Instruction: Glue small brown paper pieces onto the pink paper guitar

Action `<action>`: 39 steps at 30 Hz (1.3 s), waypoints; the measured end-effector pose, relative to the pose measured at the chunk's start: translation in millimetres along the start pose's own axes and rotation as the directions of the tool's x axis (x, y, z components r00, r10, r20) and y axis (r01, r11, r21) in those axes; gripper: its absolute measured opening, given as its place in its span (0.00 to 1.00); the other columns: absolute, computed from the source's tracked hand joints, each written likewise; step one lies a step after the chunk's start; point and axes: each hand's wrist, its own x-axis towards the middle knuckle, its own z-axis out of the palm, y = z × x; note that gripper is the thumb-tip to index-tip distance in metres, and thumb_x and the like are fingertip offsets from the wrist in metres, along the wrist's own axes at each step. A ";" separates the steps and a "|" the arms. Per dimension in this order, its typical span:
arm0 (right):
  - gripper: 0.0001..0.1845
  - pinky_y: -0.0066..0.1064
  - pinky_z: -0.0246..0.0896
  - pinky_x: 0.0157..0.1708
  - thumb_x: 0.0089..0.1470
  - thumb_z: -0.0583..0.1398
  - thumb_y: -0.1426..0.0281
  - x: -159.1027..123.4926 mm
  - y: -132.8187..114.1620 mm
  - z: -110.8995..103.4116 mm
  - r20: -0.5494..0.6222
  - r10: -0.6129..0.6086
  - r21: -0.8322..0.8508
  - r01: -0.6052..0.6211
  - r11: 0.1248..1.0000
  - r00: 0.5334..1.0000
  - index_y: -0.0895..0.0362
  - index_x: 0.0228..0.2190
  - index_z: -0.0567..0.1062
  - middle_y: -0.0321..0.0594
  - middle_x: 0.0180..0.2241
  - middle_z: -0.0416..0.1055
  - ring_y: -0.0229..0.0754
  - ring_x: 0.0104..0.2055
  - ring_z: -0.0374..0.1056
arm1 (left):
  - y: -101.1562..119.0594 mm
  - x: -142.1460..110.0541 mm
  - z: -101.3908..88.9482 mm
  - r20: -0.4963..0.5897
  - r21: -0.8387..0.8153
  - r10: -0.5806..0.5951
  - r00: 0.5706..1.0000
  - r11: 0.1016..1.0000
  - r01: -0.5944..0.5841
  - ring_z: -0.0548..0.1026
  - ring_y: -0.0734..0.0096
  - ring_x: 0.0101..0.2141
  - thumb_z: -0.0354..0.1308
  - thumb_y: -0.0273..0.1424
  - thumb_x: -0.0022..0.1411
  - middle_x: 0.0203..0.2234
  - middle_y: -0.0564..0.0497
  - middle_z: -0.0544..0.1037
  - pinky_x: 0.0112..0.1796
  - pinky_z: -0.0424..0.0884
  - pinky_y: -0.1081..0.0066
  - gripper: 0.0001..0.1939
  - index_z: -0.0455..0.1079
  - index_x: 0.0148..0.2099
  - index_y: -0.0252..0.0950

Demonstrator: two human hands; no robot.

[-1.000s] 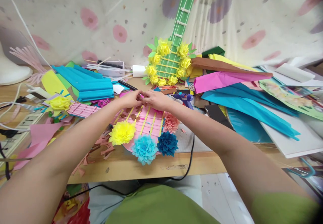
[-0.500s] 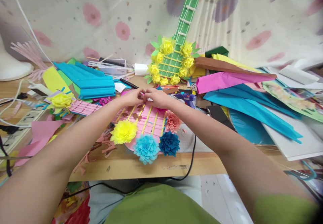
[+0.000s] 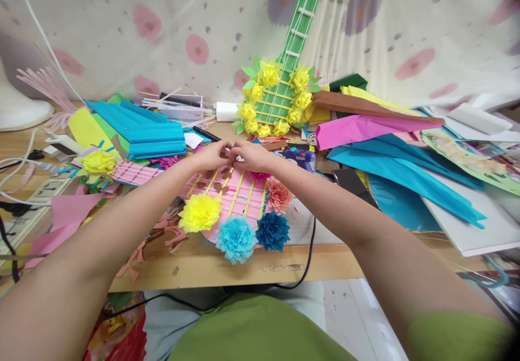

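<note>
A pink paper guitar point(image 3: 239, 193) lies in front of me, with yellow strips and thin strings across its body. Over its far edge, my left hand point(image 3: 213, 155) and my right hand point(image 3: 249, 156) meet, fingers bent and pinched together. Whatever sits between the fingertips is too small to make out. Around the near rim are a yellow paper flower point(image 3: 200, 212), a light blue flower point(image 3: 236, 240), a dark blue flower point(image 3: 273, 231) and a coral flower point(image 3: 278, 195). Small brown paper pieces point(image 3: 221, 187) rest on the guitar body.
A green paper guitar point(image 3: 280, 98) ringed with yellow flowers leans at the back. Right of my hands lie a blue glue gun point(image 3: 299, 158) and a phone point(image 3: 353, 186). Crepe paper point(image 3: 406, 171) covers the right side; blue folded paper point(image 3: 156, 140) and a power strip point(image 3: 34, 217) are left.
Almost nothing differs. Both hands stay together over the guitar's far edge, with only a slight shift of the fingers.
</note>
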 end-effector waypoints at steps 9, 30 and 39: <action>0.10 0.30 0.52 0.34 0.55 0.57 0.69 0.1 -4.0 -3.8 0.029 0.015 -0.053 -0.013 0.999 0.999 0.58 0.38 0.76 0.45 0.44 0.69 0.44 0.43 0.67 | -6.9 2.4 1.2 -0.001 -0.118 0.001 1.000 0.993 -0.001 0.79 0.63 0.35 0.63 0.29 0.43 0.30 0.52 0.80 0.37 0.72 0.66 0.22 0.64 0.43 0.37; 0.11 0.31 0.57 0.39 0.54 0.57 0.69 -0.3 -4.9 -0.7 0.041 0.089 -0.037 -0.088 0.995 0.995 0.59 0.38 0.75 0.46 0.43 0.69 0.46 0.46 0.67 | -8.2 4.6 5.1 -0.042 0.059 -0.002 0.999 0.998 0.004 0.78 0.67 0.33 0.58 0.26 0.48 0.30 0.52 0.79 0.33 0.71 0.71 0.17 0.65 0.43 0.36; 0.14 0.32 0.59 0.40 0.50 0.59 0.71 -3.1 2.1 6.8 -0.041 0.073 0.064 -0.071 0.995 0.996 0.59 0.40 0.68 0.46 0.43 0.69 0.46 0.46 0.66 | -7.1 1.1 3.8 -0.047 0.071 0.016 0.999 0.997 -0.012 0.78 0.67 0.34 0.61 0.28 0.47 0.30 0.53 0.79 0.34 0.71 0.71 0.17 0.65 0.42 0.37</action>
